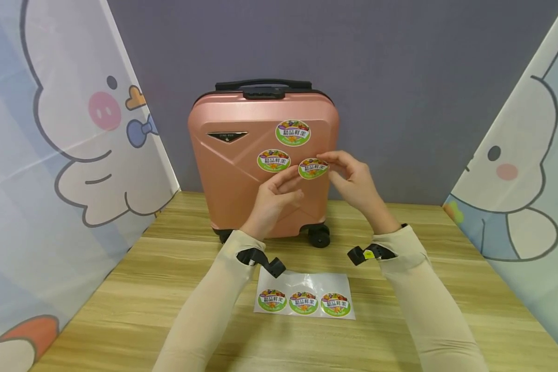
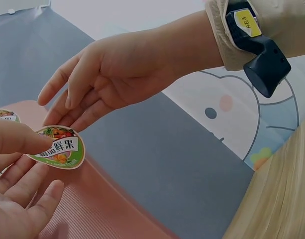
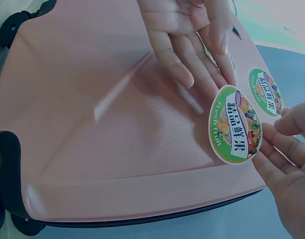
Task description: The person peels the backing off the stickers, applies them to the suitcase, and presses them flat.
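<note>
Wood-grain worktop (image 1: 121, 310) seen nearest, shot from head view. White backing sheet (image 1: 316, 280) is laid flat on it, with a row of three round fruit stickers (image 1: 303, 303) carried along its near edge.

Next out, a black wrist unit (image 1: 275, 267) is strapped below each cream sleeve (image 1: 214, 294). From the sheet, left hand (image 1: 270, 201) is seen at 11 o'clock, right hand (image 1: 355, 181) at 1 o'clock.

Loose sticker (image 1: 313, 168) is carried between the two hands, face outward: left edge touched by left fingertips, right edge by right fingertips. Fingers mostly extended, neither hand clenched; thumbs seen clear of it in right wrist view. Sticker is held in front of the suitcase's right half; contact with the shell can't be told.

Behind: upright pink suitcase (image 1: 242, 201). Two matching stickers are stuck on it, upper sticker (image 1: 293, 133) at 11 o'clock from the loose one, lower sticker (image 1: 274, 160) at 9. Dark badge (image 1: 227, 137) is mounted at 10, black handle (image 1: 263, 83) at 12 on the case, black wheel (image 1: 318, 236) at 5.

Farthest: grey backdrop (image 1: 400, 103), flanked by cartoon-printed sheets (image 1: 507, 155).
</note>
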`<action>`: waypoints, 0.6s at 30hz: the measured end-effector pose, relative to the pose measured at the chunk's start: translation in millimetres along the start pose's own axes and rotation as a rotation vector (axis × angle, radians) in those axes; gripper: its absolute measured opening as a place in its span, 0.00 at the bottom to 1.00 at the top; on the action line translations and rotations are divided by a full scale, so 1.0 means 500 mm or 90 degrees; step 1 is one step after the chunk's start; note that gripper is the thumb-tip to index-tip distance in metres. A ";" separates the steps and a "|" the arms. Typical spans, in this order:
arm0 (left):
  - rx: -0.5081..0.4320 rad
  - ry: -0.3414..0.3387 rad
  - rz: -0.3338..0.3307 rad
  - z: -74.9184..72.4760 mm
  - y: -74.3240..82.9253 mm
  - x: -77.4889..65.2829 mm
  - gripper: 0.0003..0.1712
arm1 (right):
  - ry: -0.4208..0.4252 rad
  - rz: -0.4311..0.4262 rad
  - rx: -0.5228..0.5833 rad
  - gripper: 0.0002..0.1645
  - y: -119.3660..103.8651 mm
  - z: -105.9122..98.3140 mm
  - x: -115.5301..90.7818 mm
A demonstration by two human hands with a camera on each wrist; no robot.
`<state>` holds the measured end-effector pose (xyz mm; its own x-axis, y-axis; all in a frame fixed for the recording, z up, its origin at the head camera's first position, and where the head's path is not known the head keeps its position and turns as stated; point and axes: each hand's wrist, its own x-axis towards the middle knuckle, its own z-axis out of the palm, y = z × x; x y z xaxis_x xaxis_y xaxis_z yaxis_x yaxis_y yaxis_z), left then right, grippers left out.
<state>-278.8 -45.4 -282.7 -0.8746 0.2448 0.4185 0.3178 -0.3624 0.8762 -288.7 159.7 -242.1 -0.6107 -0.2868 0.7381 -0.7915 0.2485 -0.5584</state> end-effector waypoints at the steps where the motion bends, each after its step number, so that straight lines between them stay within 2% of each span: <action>1: -0.001 -0.002 0.002 0.000 0.000 0.001 0.34 | 0.004 -0.009 0.000 0.20 0.000 0.001 0.001; 8: -0.005 -0.005 0.015 0.002 0.003 0.002 0.36 | 0.012 -0.047 0.004 0.21 0.002 0.007 0.007; 18: -0.006 0.001 0.028 0.005 0.002 0.010 0.35 | 0.013 -0.060 0.005 0.24 0.009 0.009 0.013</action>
<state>-282.0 -42.1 -279.0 -0.8601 0.2269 0.4568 0.3529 -0.3820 0.8541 -296.3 154.9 -241.1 -0.5336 -0.2896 0.7946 -0.8452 0.2148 -0.4894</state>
